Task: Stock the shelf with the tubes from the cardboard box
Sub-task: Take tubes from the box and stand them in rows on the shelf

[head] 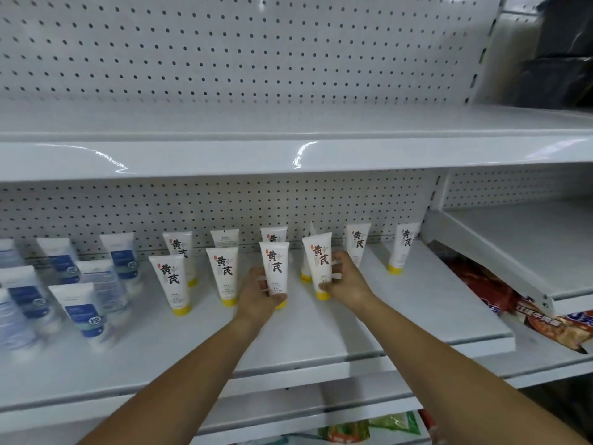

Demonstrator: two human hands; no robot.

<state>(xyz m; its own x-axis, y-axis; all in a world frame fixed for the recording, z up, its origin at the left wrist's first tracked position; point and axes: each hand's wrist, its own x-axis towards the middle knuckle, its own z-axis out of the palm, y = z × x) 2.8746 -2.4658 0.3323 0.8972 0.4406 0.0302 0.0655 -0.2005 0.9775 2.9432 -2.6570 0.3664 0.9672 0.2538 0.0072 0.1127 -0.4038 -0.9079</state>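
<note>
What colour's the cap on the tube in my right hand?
Yellow; the head view shows the cap, at the bottom of the tube in the right hand.

Ten yellow-capped tubes [224,273] stood on the shelf [321,335]: four in front and six behind, one of the six mostly hidden. Two of the front four were held, one in the left hand [256,295] and one in the right hand [346,282]. Seven blue-label tubes [81,311] stood at the left, too blurred for a sure count. Two dark bins [558,81] were stacked at top right. The snack packs [545,322] at lower right could not be counted.
</note>
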